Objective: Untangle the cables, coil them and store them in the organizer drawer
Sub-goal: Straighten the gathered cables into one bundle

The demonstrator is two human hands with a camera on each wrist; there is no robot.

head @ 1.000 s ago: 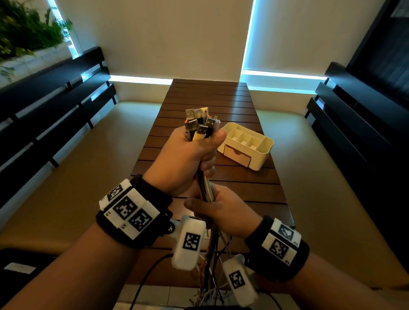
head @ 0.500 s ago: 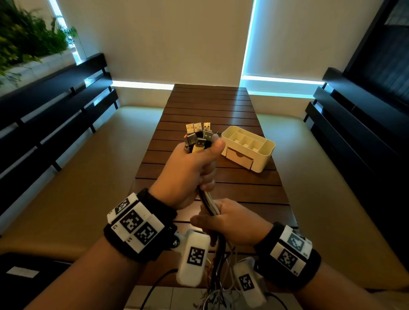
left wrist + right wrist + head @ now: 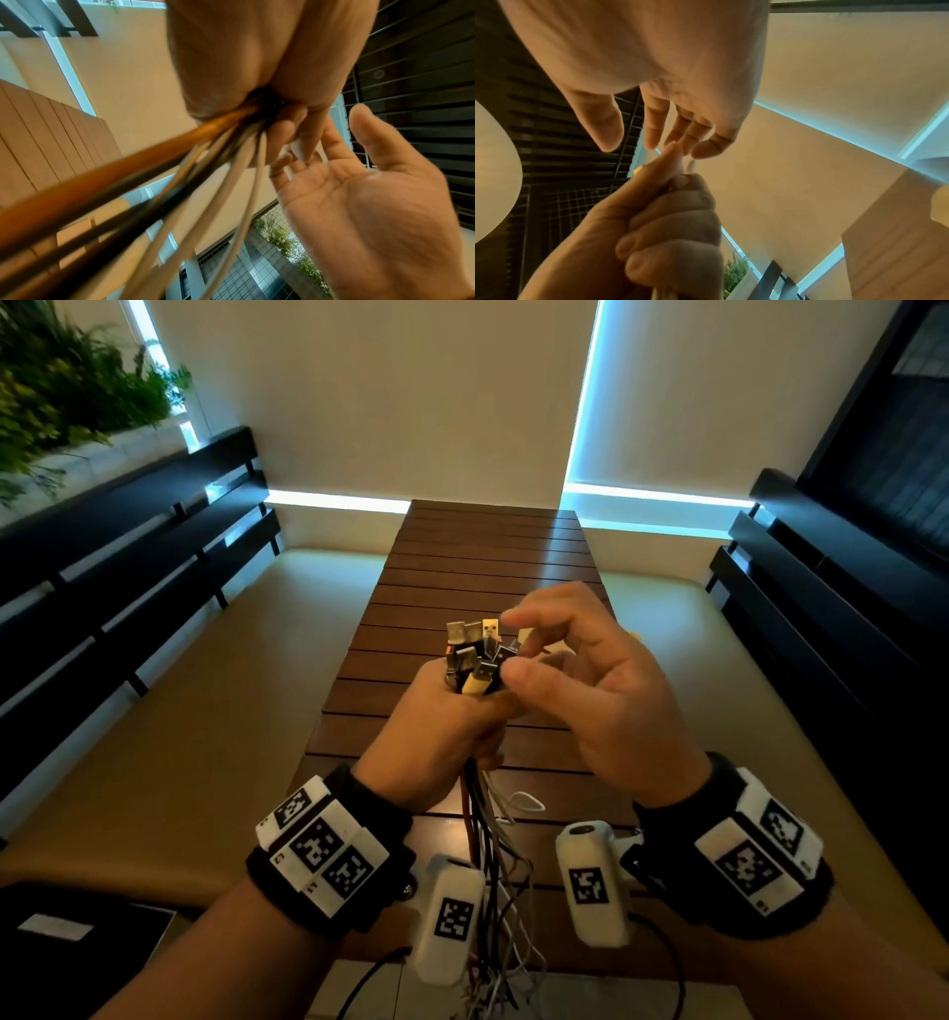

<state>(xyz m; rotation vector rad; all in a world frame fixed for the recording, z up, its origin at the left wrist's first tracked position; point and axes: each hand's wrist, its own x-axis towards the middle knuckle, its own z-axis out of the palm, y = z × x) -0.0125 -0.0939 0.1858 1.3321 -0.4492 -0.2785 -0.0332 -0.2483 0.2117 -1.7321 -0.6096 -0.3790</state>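
We see the left hand (image 3: 441, 731) clenched in a tight fist round a bundle of cables (image 3: 485, 845), held upright in the air above the near end of the slatted wooden tabletop (image 3: 488, 567). The grip closes on the bundle just below its connectors. Out of the top of the fist stands a cluster of plugs (image 3: 475, 654): mostly flat metal USB ends, packed side by side and pointing up, one with a pale yellow housing, others in dark housings.

Below the fist the cables hang down in a loose, tangled sheaf past the near edge of the tabletop. From the left wrist view we make out one thick orange-brown cable (image 3: 123, 162), several thin white ones and some dark ones, all fanning out from the closed fingers; they are blurred there.

The right hand (image 3: 590, 690) is raised just beside the plugs, on their right. Its fingers are spread and only lightly curved, the thumb and forefinger tips apart and close to the plug cluster. We cannot tell whether a fingertip touches a plug; the right grip holds nothing that we can see, and the palm faces the left fist.

A dark bench (image 3: 128, 546) runs along the left.
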